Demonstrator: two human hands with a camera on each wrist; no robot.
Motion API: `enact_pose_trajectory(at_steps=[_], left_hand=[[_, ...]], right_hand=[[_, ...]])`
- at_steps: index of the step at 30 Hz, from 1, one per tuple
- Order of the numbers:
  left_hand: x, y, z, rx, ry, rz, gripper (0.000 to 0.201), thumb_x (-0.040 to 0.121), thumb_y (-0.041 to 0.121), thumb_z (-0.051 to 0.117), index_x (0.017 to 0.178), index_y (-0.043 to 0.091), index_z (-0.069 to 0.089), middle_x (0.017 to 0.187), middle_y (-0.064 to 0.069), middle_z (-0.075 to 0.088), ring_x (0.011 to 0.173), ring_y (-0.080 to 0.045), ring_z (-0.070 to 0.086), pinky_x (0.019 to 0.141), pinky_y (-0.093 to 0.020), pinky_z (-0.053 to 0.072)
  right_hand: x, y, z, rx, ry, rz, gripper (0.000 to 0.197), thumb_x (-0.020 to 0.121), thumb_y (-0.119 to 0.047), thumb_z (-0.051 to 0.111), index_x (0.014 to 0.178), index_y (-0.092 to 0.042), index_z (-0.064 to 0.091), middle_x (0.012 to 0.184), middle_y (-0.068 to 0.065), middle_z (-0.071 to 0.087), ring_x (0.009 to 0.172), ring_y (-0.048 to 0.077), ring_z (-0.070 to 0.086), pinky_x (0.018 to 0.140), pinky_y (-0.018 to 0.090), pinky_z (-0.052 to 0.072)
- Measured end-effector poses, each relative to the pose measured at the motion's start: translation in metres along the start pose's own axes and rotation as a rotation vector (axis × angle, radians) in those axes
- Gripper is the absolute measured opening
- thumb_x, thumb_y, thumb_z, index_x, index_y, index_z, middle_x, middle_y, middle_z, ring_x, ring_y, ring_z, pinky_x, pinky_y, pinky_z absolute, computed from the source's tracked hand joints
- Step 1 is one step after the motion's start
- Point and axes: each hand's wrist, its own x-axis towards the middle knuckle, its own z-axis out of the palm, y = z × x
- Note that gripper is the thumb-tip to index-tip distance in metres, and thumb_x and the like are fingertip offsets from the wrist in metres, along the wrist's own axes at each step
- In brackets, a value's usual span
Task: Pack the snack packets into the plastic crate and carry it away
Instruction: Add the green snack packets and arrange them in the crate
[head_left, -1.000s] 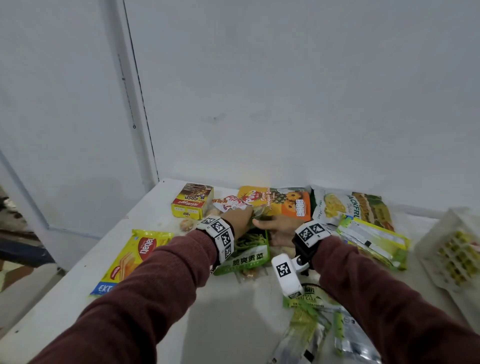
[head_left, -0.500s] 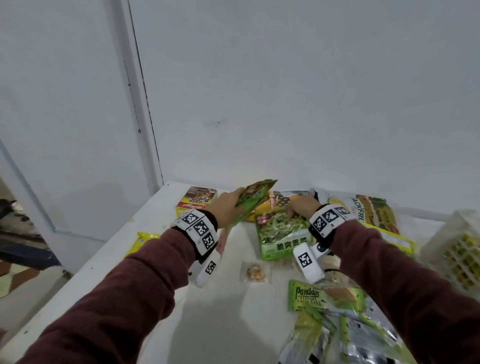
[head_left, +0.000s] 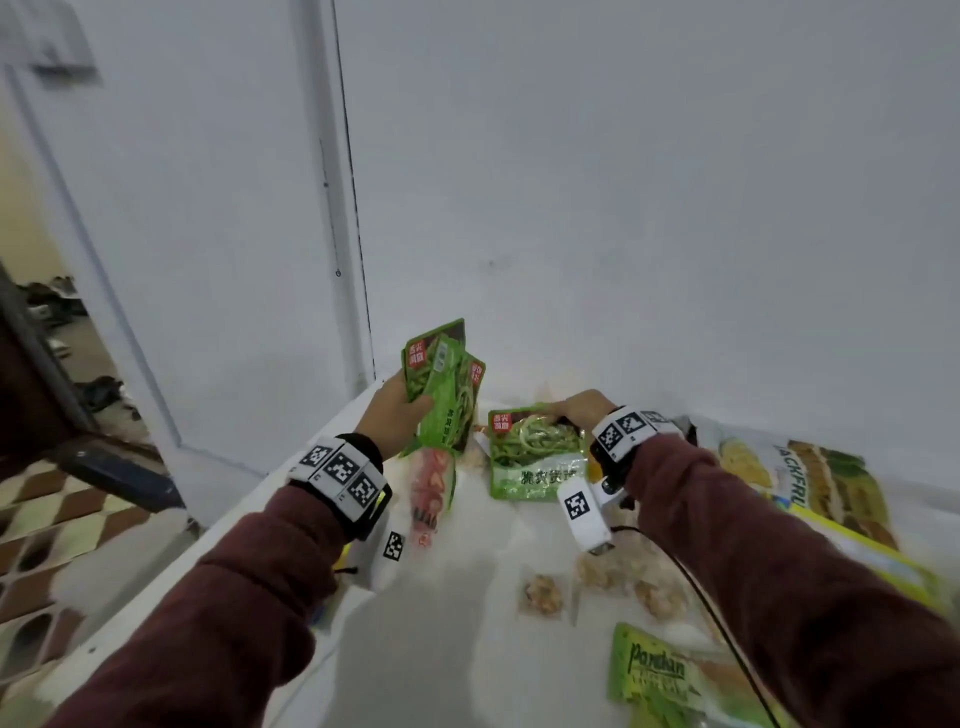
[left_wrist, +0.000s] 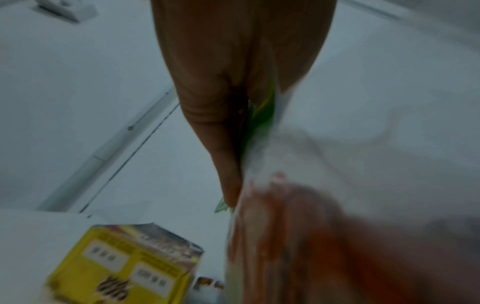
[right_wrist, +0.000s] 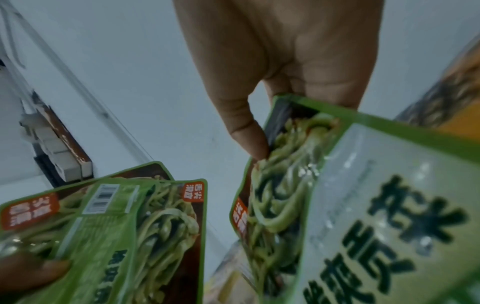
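A fan of flat green foil snack packets (head_left: 441, 387), which half a second ago was held low over the white table (head_left: 467, 597), is now raised upright in the left hand (head_left: 390, 415), thumb and fingers clamped on it. A further green foil packet (head_left: 535, 454), earlier lying flat, is now lifted at its far edge, pinched by the right hand (head_left: 582, 408). Gathering is judged under way; the plastic crate is not seen in the current views.

The Pandan packet (head_left: 670, 675) is cut by the bottom edge; the yellow box (left_wrist: 124, 265) is blurred.
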Motion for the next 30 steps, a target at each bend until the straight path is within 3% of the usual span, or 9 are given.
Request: enact_pose_trajectory(at_steps=[3,4,10,14,16,18,23,27,30], left_hand=[[0.001,-0.015,-0.001,-0.046,0.011,-0.064,0.019,0.087,-0.005,0.043,0.099,0.003,0.055,0.094,-0.02,0.062,0.087,-0.033,0.061,0.087,-0.051,0.051],[0.002,-0.02,-0.001,-0.044,0.011,-0.078,0.02,0.087,-0.004,0.043,0.101,0.003,0.056,0.099,-0.024,0.063,0.091,-0.038,0.062,0.088,-0.053,0.05],[0.001,-0.032,0.001,-0.031,0.018,-0.116,0.017,0.09,-0.002,0.044,0.099,0.008,0.054,0.095,-0.016,0.063,0.089,-0.032,0.062,0.085,-0.043,0.052],[-0.002,-0.026,0.0,-0.026,-0.002,-0.104,0.014,0.09,-0.003,0.043,0.096,0.007,0.052,0.087,-0.01,0.059,0.083,-0.024,0.057,0.077,-0.038,0.049],[-0.004,-0.017,-0.003,-0.026,-0.021,-0.072,0.014,0.09,-0.003,0.043,0.095,0.006,0.053,0.085,-0.01,0.06,0.083,-0.026,0.058,0.079,-0.041,0.05],[-0.007,-0.005,-0.007,-0.032,-0.037,-0.025,0.014,0.091,-0.004,0.043,0.094,0.005,0.053,0.08,-0.006,0.059,0.081,-0.025,0.058,0.074,-0.033,0.05],[-0.023,0.04,-0.006,-0.054,-0.077,0.172,0.017,0.092,-0.003,0.043,0.094,0.008,0.055,0.078,0.003,0.06,0.072,-0.018,0.059,0.061,-0.018,0.048],[-0.046,0.09,0.008,-0.12,-0.182,0.356,0.028,0.092,0.001,0.046,0.084,0.026,0.056,0.084,0.002,0.061,0.075,-0.012,0.058,0.067,-0.025,0.045],[-0.063,0.127,0.029,-0.149,-0.273,0.447,0.019,0.076,0.017,0.047,0.084,0.031,0.056,0.09,-0.004,0.062,0.082,-0.02,0.06,0.079,-0.032,0.047]], right_hand=[[0.017,-0.008,0.023,-0.237,-0.06,-0.073,0.035,0.088,-0.028,0.059,0.108,-0.001,0.063,0.117,0.013,0.06,0.108,0.025,0.056,0.086,0.027,0.045],[0.021,-0.008,0.03,-0.285,-0.086,-0.08,0.033,0.088,-0.028,0.059,0.11,-0.003,0.061,0.114,0.012,0.06,0.105,0.023,0.056,0.084,0.027,0.046],[0.037,-0.001,0.056,-0.585,-0.03,-0.186,0.012,0.094,-0.015,0.046,0.087,-0.007,0.051,0.087,0.008,0.053,0.08,0.02,0.053,0.069,0.027,0.044],[0.036,0.007,0.048,-0.433,-0.042,-0.152,0.02,0.085,-0.02,0.061,0.101,-0.008,0.061,0.085,0.005,0.05,0.085,0.017,0.047,0.079,0.031,0.045],[0.025,0.009,0.039,-0.255,-0.033,-0.165,0.022,0.08,-0.015,0.068,0.1,-0.006,0.066,0.077,0.002,0.052,0.079,0.017,0.05,0.071,0.026,0.046],[0.006,0.008,0.028,-0.181,0.017,-0.211,0.022,0.078,-0.011,0.071,0.098,-0.003,0.068,0.078,0.003,0.055,0.076,0.016,0.052,0.061,0.021,0.041],[-0.052,0.005,-0.012,-0.074,0.169,-0.293,0.018,0.078,-0.01,0.071,0.095,-0.006,0.069,0.086,0.004,0.059,0.081,0.015,0.055,0.064,0.021,0.042],[-0.117,0.017,-0.057,-0.034,0.32,-0.286,0.02,0.078,-0.011,0.071,0.097,-0.005,0.069,0.089,0.004,0.058,0.083,0.015,0.054,0.07,0.023,0.04],[-0.171,0.038,-0.091,-0.044,0.418,-0.261,0.02,0.079,-0.01,0.069,0.098,-0.003,0.068,0.087,0.005,0.056,0.081,0.017,0.052,0.07,0.024,0.04]])
